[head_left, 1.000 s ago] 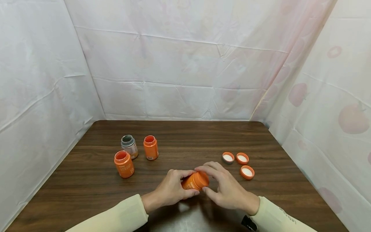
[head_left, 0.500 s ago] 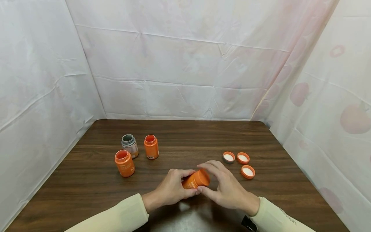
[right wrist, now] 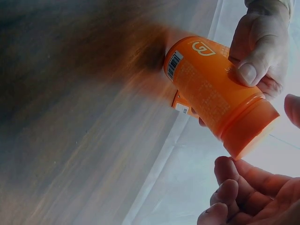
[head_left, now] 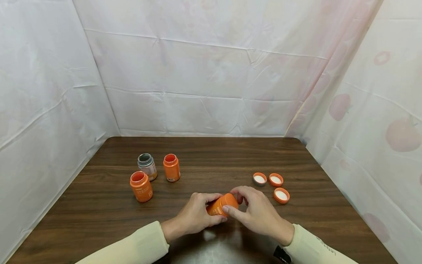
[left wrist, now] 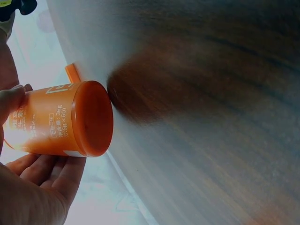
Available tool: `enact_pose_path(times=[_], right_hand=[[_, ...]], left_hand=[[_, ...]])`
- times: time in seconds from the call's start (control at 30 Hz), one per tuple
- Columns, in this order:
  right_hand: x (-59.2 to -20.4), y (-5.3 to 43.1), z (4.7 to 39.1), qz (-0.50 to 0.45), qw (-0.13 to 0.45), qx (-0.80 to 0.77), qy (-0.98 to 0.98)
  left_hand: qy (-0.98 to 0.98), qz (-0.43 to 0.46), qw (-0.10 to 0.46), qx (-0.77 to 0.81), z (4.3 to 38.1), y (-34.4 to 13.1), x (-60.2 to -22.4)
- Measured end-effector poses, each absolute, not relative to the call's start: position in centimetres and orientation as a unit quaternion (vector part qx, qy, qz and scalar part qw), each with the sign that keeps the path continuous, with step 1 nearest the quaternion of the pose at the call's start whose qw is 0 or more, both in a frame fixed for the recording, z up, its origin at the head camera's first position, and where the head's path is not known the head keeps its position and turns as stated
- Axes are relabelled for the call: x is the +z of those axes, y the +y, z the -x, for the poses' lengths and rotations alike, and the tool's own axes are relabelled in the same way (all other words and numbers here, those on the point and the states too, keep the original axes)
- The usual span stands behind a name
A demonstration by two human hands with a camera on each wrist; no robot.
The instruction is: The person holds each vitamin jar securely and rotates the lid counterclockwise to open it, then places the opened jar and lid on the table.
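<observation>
My left hand [head_left: 197, 214] grips an orange bottle [left wrist: 51, 117] round its body, thumb on one side and fingers on the other. The bottle tilts, its base low near the table and its orange screw cap [right wrist: 251, 126] pointing up to the right. My right hand [head_left: 258, 211] is at that cap, thumb and curled fingers on either side of it in the head view. In the right wrist view a fingertip [right wrist: 225, 164] meets the cap's edge and the thumb lies close beside it. The left palm hides part of the bottle.
On the left of the brown table [head_left: 211, 154] stand two uncapped orange bottles [head_left: 142, 189] [head_left: 171, 170] and a grey one [head_left: 148, 168]. Three caps lie upturned on the right: one grey-sided [head_left: 259, 179], two orange [head_left: 276, 180] [head_left: 281, 196]. White sheeting [head_left: 204, 73] surrounds the table.
My right hand's fingers have curled in round the cap, and the thumb has shifted left along it. The left hand and bottle have hardly moved.
</observation>
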State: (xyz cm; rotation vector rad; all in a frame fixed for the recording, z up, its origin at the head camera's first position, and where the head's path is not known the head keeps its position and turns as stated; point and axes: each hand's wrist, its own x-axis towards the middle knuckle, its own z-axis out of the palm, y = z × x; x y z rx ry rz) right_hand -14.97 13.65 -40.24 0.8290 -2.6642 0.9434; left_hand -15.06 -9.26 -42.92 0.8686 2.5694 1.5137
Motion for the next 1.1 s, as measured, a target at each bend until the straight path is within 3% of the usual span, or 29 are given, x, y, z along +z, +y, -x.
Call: enact_pose_path(times=[1.1], right_hand=[[-39.82,14.30,14.96,-0.416,0.120,0.320,-0.843]], left_hand=[[0.836,-0.276,0.006,0.474,14.98,-9.24,-42.96]])
